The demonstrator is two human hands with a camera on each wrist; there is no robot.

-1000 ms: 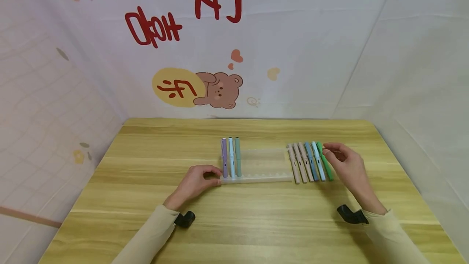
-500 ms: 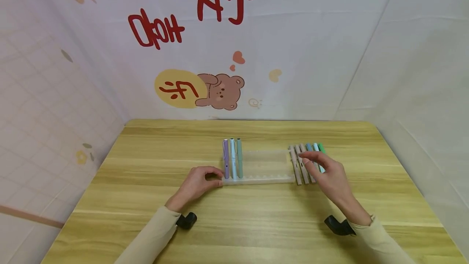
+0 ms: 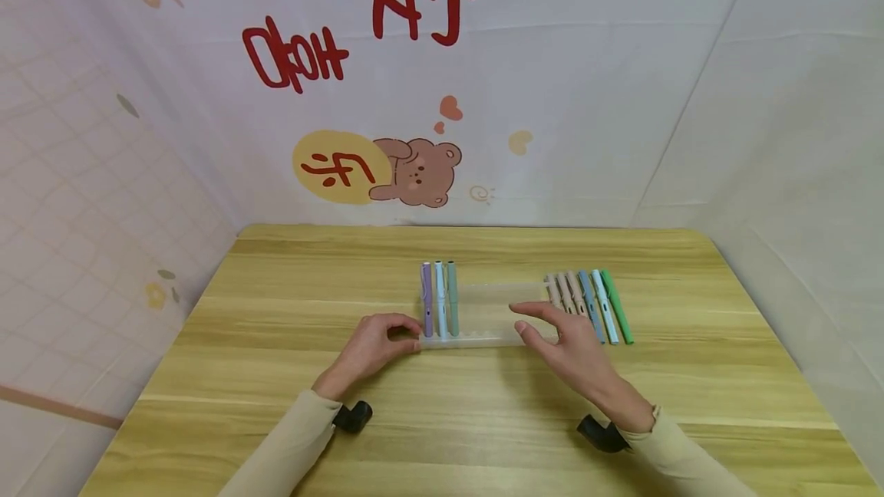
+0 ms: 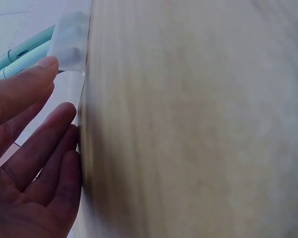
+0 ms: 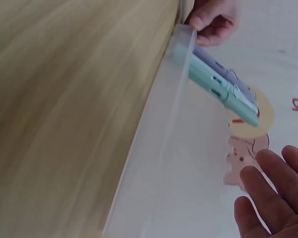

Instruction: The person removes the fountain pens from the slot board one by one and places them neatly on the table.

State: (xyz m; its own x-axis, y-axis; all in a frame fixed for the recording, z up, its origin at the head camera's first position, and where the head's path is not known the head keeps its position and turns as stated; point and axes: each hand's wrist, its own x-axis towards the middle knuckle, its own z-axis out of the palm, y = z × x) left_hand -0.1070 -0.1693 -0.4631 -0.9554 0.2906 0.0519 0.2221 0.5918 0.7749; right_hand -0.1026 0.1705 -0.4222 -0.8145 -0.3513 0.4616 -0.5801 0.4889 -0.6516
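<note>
My left hand pinches the left end of a clear plastic pen rack between thumb and fingers. Three capped pens stand side by side in the rack's left end: a purple pen, a light blue pen and a grey-green pen. Over the rack's right part hovers my right hand, thumb and index finger spread apart, holding nothing. In the right wrist view its fingers are loosely extended. This hand partly hides the rack's right end and the lower ends of three taupe pens.
Right of the taupe pens lie a blue pen, another light blue pen and a green pen, in a row on the wooden table. A printed cloth wall rises behind the table.
My right hand has moved left, from beside the green pen, across the row of pens, to the rack's right part. My left hand has stayed at the rack's left end.
</note>
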